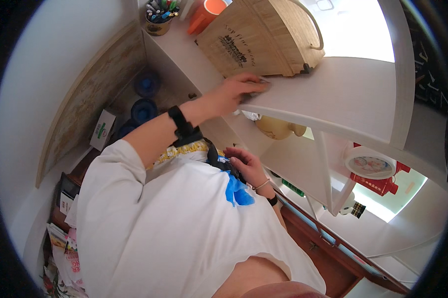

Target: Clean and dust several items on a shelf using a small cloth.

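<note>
On the edge of the white shelf [343, 89], my left hand [246, 89] holds a small dark, cloth-like item [249, 97] under its fingers; blur hides what it is exactly. The hand is beside the lower edge of a wooden wine box [242, 41] with a rope handle and printed writing. A black watch is on the left wrist. My right hand [246, 165], with a bracelet and a black band at the wrist, is at my waist beside a black strap [211, 152]. Its fingers are loosely curled, and nothing is seen in it.
Beyond the box stand an orange mug [205, 16] and a pen cup [159, 22]. A yellowish ceramic jug [278, 127] and a white oval-framed picture [371, 164] sit on lower shelves. Large blue water bottles [144, 111] and a white carton [103, 130] stand in the corner.
</note>
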The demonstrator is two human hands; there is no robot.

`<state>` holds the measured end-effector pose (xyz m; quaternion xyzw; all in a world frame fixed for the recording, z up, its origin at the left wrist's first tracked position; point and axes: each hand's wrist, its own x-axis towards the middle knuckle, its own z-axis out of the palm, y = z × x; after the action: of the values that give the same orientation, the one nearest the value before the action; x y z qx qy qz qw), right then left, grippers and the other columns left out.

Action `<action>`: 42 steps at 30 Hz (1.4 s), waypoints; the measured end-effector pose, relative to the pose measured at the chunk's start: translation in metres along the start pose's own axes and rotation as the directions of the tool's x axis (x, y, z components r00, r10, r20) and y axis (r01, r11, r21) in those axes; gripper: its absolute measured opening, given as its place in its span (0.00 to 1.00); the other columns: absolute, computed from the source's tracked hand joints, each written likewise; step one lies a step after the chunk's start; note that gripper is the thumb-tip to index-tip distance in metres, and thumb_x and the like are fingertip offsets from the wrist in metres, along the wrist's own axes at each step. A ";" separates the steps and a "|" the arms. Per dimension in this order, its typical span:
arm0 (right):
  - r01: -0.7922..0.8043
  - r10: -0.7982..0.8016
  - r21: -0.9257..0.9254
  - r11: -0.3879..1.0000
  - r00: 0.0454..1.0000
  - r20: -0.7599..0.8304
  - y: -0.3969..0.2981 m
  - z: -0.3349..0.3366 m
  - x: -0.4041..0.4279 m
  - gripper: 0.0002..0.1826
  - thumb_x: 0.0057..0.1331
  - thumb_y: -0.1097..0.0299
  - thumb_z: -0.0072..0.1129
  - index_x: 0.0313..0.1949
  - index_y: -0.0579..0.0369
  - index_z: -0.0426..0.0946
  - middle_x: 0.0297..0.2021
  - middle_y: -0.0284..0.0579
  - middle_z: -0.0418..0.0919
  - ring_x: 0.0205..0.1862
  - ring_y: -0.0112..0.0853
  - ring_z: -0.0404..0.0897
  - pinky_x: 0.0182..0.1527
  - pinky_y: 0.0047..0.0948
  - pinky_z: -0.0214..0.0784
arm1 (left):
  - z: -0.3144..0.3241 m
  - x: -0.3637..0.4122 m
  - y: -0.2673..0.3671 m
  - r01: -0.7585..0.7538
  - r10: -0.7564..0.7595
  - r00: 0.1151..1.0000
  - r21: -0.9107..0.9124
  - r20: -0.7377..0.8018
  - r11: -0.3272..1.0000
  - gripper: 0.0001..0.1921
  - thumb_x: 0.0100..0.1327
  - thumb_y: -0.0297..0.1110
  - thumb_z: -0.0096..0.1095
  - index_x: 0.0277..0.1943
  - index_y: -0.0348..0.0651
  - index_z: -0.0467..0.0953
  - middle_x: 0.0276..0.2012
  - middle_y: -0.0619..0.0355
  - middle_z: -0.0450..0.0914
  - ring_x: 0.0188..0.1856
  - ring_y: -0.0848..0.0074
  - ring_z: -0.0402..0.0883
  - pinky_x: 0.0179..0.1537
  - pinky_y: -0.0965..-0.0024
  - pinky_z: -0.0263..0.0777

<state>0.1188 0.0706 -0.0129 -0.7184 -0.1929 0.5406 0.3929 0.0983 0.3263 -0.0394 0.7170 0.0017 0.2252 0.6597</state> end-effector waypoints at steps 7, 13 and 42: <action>0.012 -0.013 -0.077 0.997 1.000 -0.008 -0.005 -0.003 0.000 0.18 0.68 0.72 0.54 0.57 0.61 0.72 0.51 0.46 0.79 0.53 0.30 0.77 0.57 0.29 0.68 | 0.006 -0.016 -0.063 0.200 -0.201 0.980 0.106 -0.005 0.974 0.30 0.53 0.10 0.46 0.59 0.44 0.74 0.58 0.45 0.70 0.62 0.54 0.68 0.64 0.64 0.61; 0.000 -0.001 -0.059 0.998 1.000 -0.011 -0.008 -0.002 -0.002 0.18 0.68 0.73 0.54 0.57 0.62 0.72 0.50 0.46 0.80 0.52 0.30 0.77 0.57 0.29 0.68 | 0.007 0.041 0.087 -0.296 0.281 0.953 -0.141 -0.116 0.945 0.26 0.59 0.11 0.46 0.58 0.44 0.75 0.56 0.48 0.71 0.61 0.60 0.69 0.63 0.68 0.62; -0.026 0.025 -0.084 0.996 1.000 -0.014 -0.006 0.017 -0.008 0.18 0.68 0.77 0.52 0.57 0.62 0.71 0.51 0.45 0.79 0.54 0.28 0.75 0.59 0.27 0.66 | 0.020 -0.050 -0.091 0.288 -0.282 0.955 0.059 -0.088 0.956 0.30 0.55 0.09 0.44 0.59 0.45 0.74 0.56 0.48 0.70 0.60 0.58 0.70 0.62 0.68 0.63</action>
<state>0.1014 0.0742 -0.0053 -0.7402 -0.2035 0.5324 0.3566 0.0873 0.3042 -0.1424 0.7227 0.1390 0.1555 0.6589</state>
